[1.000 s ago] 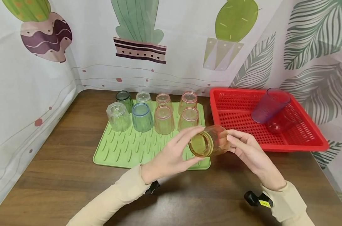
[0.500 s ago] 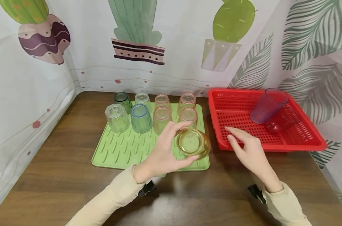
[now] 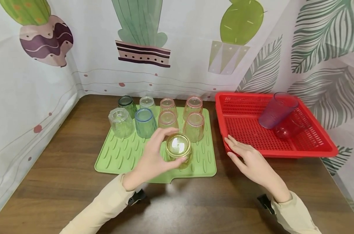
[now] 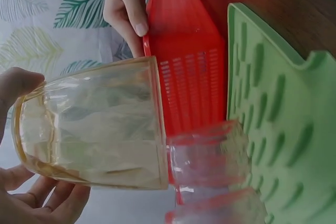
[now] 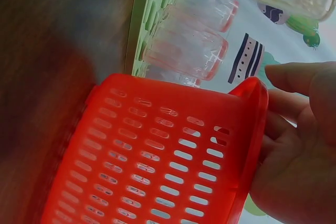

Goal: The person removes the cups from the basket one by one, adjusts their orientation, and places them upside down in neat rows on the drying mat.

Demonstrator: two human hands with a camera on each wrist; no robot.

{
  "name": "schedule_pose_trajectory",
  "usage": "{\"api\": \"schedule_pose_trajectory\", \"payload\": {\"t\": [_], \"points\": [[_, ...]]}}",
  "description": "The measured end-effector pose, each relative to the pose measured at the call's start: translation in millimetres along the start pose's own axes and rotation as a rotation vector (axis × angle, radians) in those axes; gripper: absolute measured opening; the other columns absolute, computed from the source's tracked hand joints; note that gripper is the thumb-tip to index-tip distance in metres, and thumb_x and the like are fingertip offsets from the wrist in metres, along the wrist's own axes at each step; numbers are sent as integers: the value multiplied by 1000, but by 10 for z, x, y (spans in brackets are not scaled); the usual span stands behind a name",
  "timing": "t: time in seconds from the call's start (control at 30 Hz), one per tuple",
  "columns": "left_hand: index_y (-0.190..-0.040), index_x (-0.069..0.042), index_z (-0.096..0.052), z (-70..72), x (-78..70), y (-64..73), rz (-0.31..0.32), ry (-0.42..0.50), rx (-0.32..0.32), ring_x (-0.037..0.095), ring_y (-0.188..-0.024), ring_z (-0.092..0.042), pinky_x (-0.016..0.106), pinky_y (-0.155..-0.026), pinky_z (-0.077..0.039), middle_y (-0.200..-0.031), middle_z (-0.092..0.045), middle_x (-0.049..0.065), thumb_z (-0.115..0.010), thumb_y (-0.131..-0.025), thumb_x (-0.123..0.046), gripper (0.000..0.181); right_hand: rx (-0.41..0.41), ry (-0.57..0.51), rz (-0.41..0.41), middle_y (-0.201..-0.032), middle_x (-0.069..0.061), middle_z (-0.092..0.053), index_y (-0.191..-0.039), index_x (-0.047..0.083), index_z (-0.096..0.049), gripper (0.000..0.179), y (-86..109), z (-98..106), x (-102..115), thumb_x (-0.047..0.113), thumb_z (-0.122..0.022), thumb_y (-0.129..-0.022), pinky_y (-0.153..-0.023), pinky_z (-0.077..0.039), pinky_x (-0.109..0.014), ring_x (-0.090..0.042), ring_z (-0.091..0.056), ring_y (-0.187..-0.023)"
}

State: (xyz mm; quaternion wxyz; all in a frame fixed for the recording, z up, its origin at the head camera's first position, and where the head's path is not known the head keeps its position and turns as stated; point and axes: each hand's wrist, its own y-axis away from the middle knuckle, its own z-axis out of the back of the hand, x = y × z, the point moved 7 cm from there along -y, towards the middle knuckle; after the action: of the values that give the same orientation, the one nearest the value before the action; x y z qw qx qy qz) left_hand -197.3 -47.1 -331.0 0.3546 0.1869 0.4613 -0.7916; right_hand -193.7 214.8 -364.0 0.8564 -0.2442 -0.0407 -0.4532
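Note:
My left hand (image 3: 154,156) grips an amber-yellow drinking glass (image 3: 178,148) near its base, thumb on one side and fingers on the other. The glass is upside down over the front of the green drying mat (image 3: 124,164). In the left wrist view its mouth faces the mat, with a gap between. Upside-down glasses stand in two rows behind it: pink ones (image 3: 194,127), a blue one (image 3: 146,123), a clear one (image 3: 121,123) and a dark green one (image 3: 127,105). My right hand (image 3: 253,162) lies with extended fingers at the near left corner of the red basket (image 3: 282,152).
Inside the basket lean a purple-blue tumbler (image 3: 277,110) and a clear glass (image 3: 291,126). The basket stands on the wooden table (image 3: 62,191), right of the mat. A cactus-patterned cloth (image 3: 188,74) hangs behind and at both sides.
The right hand has let go of the amber glass and moved to the basket's corner. My left hand has turned the glass base up and carried it left over the mat.

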Motion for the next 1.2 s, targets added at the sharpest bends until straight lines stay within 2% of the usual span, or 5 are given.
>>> {"api": "schedule_pose_trajectory", "payload": {"t": [0.23, 0.43, 0.57, 0.93, 1.2], "points": [[-129, -9, -55, 144, 143, 91, 60, -41, 17, 14, -106, -59, 33, -93, -51, -116, -62, 2, -90, -64, -25, 75, 10, 3, -1, -141, -19, -52, -138, 3, -52, 55, 8, -12, -9, 10, -69, -87, -98, -46, -54, -36, -57, -123], [-128, -12, -56, 273, 252, 149, 141, -130, 111, 16, -108, -60, 39, -94, -52, -118, -62, 2, -88, -67, -29, 71, 5, 2, -14, -141, -20, -52, -139, 3, -52, 56, 11, 7, 4, 9, -69, -86, -97, -46, -56, -37, -57, -122], [-127, -10, -57, 368, 311, 200, 172, -181, 137, 19, -107, -60, 42, -92, -53, -117, -63, 4, -88, -67, -30, 70, 17, -1, -28, -141, -20, -52, -139, 4, -52, 55, 13, 2, 4, 10, -69, -87, -98, -45, -56, -38, -56, -123], [-124, -8, -59, 778, 525, 340, 271, -266, 110, 23, -104, -61, 43, -86, -53, -115, -65, 8, -87, -70, -25, 64, 14, -3, -32, -141, -20, -52, -139, 3, -52, 56, 3, 14, 35, 8, -69, -86, -98, -45, -57, -38, -56, -123], [-123, -10, -60, 1106, 699, 425, 357, -350, 39, 29, -100, -66, 46, -85, -52, -113, -69, 10, -86, -72, -30, 61, 8, 4, -20, -141, -20, -52, -139, 3, -52, 57, 9, 1, 29, 8, -71, -85, -99, -45, -57, -37, -56, -123]]}}
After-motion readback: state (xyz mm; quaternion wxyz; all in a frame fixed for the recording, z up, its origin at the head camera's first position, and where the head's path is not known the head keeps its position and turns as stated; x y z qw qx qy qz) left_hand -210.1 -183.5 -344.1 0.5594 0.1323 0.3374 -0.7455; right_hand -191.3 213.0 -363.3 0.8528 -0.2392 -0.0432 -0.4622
